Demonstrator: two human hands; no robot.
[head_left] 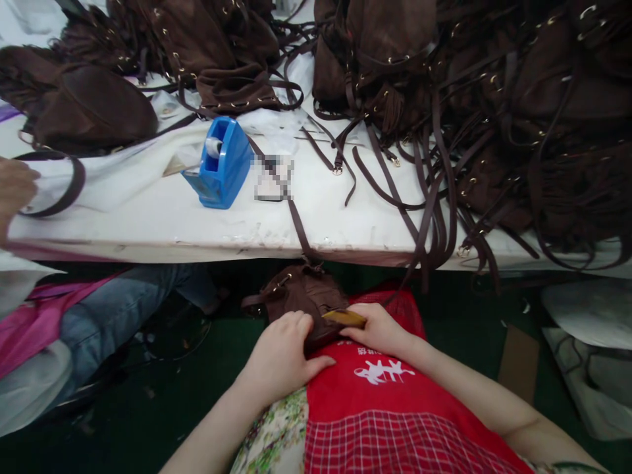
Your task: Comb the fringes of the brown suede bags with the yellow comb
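Observation:
A dark brown bag rests against my lap below the table edge, its strap running up onto the tabletop. My left hand grips the near side of the bag; the fingers curl over it and the thumb points right. At the bag's right side, my right hand is closed around a flat, yellowish-brown piece with a pointed tip over the bag. What kind of thing this piece is I cannot make out. The fingertips of my right hand are partly hidden by it.
On the white table stands a blue tape dispenser. Brown bags with gold eyelets are heaped along the back and right, straps hanging over the edge. At left, another person's hand is near a curved strap.

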